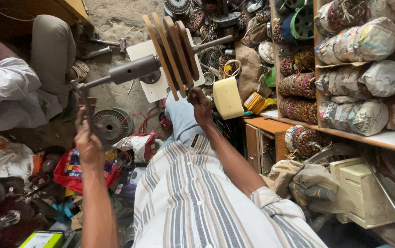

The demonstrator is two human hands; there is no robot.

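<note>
The left hand (88, 142) is closing round the crank (87, 108) at the shaft's (133, 70) near end, while the right hand (200, 104) is touching the lower edge of the wooden discs (172, 55), its fingers loosely curled. The shaft is running lengthwise between the two hands, discs nearer the right, above the white board (153, 89).

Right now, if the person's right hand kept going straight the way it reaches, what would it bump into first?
The right hand already touches the lower edge of the wooden discs on the metal shaft, so those discs come first. Depth beyond them is unclear.

Dusty concrete floor (114, 18); wooden shelves (317, 126) stacked with paper-wrapped bundles (363, 41); clutter everywhere.
</note>
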